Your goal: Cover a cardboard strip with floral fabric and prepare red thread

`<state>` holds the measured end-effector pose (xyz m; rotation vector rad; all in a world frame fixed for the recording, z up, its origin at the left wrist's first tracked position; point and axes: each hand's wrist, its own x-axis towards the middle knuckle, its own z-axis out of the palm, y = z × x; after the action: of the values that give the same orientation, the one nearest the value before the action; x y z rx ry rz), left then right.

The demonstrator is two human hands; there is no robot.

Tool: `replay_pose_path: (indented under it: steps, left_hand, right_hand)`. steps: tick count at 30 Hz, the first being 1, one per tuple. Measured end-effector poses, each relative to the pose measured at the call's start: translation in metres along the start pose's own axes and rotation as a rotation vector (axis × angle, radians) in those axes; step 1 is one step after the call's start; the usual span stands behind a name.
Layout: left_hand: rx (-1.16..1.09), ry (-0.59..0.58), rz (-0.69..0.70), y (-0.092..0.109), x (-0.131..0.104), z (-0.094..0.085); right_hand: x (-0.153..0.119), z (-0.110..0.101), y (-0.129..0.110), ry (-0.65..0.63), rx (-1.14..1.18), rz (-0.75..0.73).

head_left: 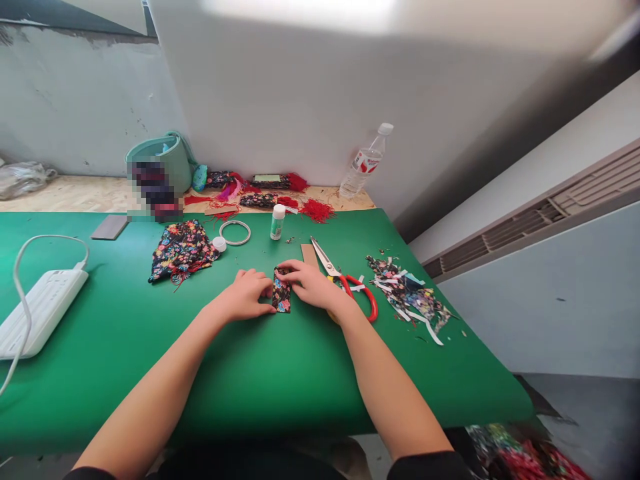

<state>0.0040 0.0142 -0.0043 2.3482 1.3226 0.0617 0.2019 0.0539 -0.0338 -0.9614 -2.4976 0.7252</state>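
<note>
**Small floral fabric piece between two hands, with cutting and gluing articles on a green surface**

We record first a small dark rectangle of floral fabric [281,301], lying lengthwise away from the person, near the middle of the green surface [240,380].

Left hand [249,293]: fingers curled, thumb and fingertips at the piece's left edge. Right hand [311,285]: fingers bent over its upper part and right side. Both touch it; we cannot tell whether either pinches it.

Beside the right hand we list a brown card strip [309,255], partly covered, and red-handled scissors [374,303], blades pointing away from the person. Farther right, one loose heap of fabric and paper scraps [405,287].

Beyond the hands: one upright glue stick [277,225], white-capped; one pale ring [249,231], lying flat; one small white cap [219,245], just beside a pile of floral fabric [183,250].

At left we note a grey flat card [110,227] and a white power strip [47,310] with its cable [21,287].

On the pale wooden strip [95,193] behind: a mint-green container [175,163], its front partly pixelated; floral bundles [259,200]; red threads [319,211]; and one capped clear bottle [363,167], leaning toward the wall.
</note>
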Motion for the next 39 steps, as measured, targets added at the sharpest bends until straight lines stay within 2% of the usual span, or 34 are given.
replay_pose_path:
  steps: [8,14,19,26,31,39]
  left_hand:
    - [0.013,0.001,-0.025,-0.008,-0.001,-0.002]
    - [-0.005,0.042,0.117,-0.007,-0.001,-0.001]
    - [0.017,0.036,0.101,-0.009,0.000,0.001]
    - [0.073,0.051,0.128,-0.012,0.002,0.004]
    - [0.087,0.063,0.139,-0.012,0.002,0.006]
    - [0.113,0.102,0.171,-0.011,0.002,0.007]
  right_hand:
    - [-0.002,-0.003,-0.005,0.024,-0.057,-0.004]
    - [0.000,-0.005,-0.005,0.029,-0.018,0.015]
    - [0.002,-0.005,-0.003,0.065,-0.007,0.033]
    - [0.003,-0.003,0.004,0.072,0.099,0.119]
    - [0.003,0.001,0.008,0.084,0.198,0.127]
    - [0.006,0.006,0.003,0.108,0.076,0.149]
